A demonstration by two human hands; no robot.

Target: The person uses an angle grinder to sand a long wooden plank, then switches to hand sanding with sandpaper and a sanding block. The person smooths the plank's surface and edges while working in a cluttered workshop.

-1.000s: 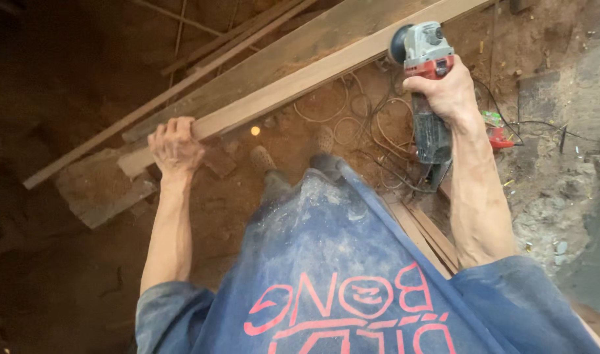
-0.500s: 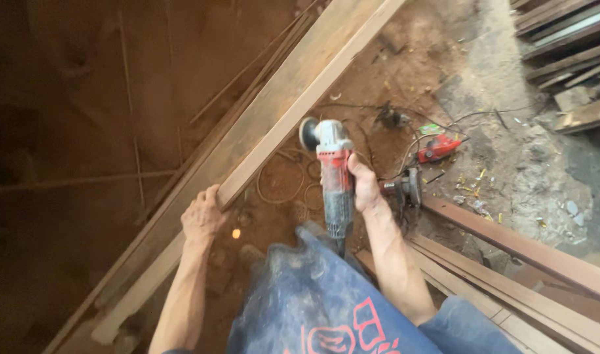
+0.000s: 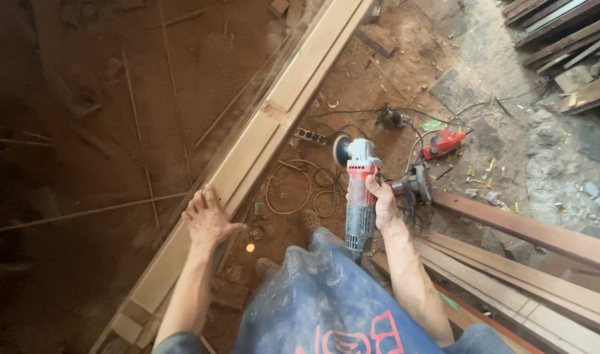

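A long pale wooden plank (image 3: 283, 98) runs diagonally from the lower left to the top middle. My left hand (image 3: 207, 219) rests flat on its lower part, fingers spread. My right hand (image 3: 382, 208) grips the body of a red and grey angle grinder (image 3: 357, 190), whose disc end points away from me and hangs over the dirt floor, to the right of the plank and not touching it. My blue dusty shirt fills the bottom middle.
Coiled cables (image 3: 300, 190) and a power strip (image 3: 311, 136) lie on the dirt between plank and grinder. A red power tool (image 3: 442, 142) and another tool (image 3: 412, 185) sit to the right. Dark planks (image 3: 522, 262) lie at lower right, stacked boards (image 3: 562, 39) at top right.
The view has swung so the plank now runs steeply up the frame. My right hand has brought the grinder down and nearer to me. My left hand stays on the plank.
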